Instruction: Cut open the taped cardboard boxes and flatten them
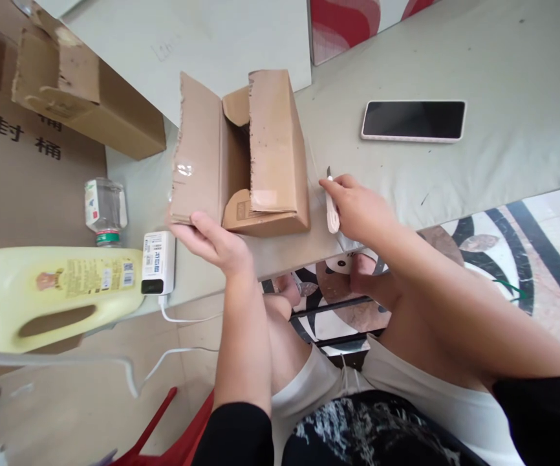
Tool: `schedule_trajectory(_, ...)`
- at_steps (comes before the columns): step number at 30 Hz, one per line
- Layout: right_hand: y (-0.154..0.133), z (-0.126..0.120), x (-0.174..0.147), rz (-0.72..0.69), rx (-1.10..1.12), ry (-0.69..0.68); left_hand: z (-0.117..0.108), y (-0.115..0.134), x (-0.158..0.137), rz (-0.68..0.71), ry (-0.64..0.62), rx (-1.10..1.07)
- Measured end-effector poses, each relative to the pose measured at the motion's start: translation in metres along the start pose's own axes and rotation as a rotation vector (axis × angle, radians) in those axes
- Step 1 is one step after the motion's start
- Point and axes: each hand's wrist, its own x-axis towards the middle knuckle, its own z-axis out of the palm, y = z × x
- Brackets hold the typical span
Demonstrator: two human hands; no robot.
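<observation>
A brown cardboard box [280, 142] stands on the grey-covered table with its top flaps parted and a dark gap between them. One wide flap spreads out to the left, its edge ragged. My left hand [212, 243] is closed on the lower edge of that flap, thumb on top and fingers underneath. To the right of the box, my right hand [357, 204] grips a white utility knife [332, 210]. Its short blade sticks out and points away from me, apart from the box. What lies inside the box is hidden.
A phone [413, 120] lies at the right. On the left are a second cardboard box [125, 107], a clear bottle [105, 207], a white power bank [158, 262] with a cable, and a large yellow jug [57, 291]. A red chair [183, 433] shows below.
</observation>
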Motion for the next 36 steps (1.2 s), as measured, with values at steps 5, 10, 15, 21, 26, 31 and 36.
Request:
schedule_trajectory(5,-0.001,-0.005,0.0,0.047,-0.085,-0.03,0.0,0.005,0.013,0.015,0.204,-0.078)
schedule_trajectory(10,-0.001,-0.013,0.001,0.088,-0.134,-0.107,-0.005,0.017,0.025,-0.146,0.255,-0.36)
schedule_trajectory(15,0.002,-0.01,0.001,0.079,-0.122,-0.124,-0.011,0.01,0.03,-0.259,0.337,-0.391)
schedule_trajectory(21,0.002,-0.009,0.002,0.084,-0.083,-0.132,-0.014,-0.001,0.031,-0.456,0.333,-0.327)
schedule_trajectory(26,0.002,-0.007,0.002,0.059,-0.047,-0.075,-0.013,0.003,0.03,-0.579,0.289,-0.341)
schedule_trajectory(31,0.005,0.001,0.003,-0.002,-0.029,-0.011,-0.011,0.002,0.031,-0.646,0.281,-0.311)
schedule_trajectory(36,0.006,0.003,0.002,-0.009,-0.009,0.006,-0.01,0.002,0.028,-0.552,0.261,-0.274)
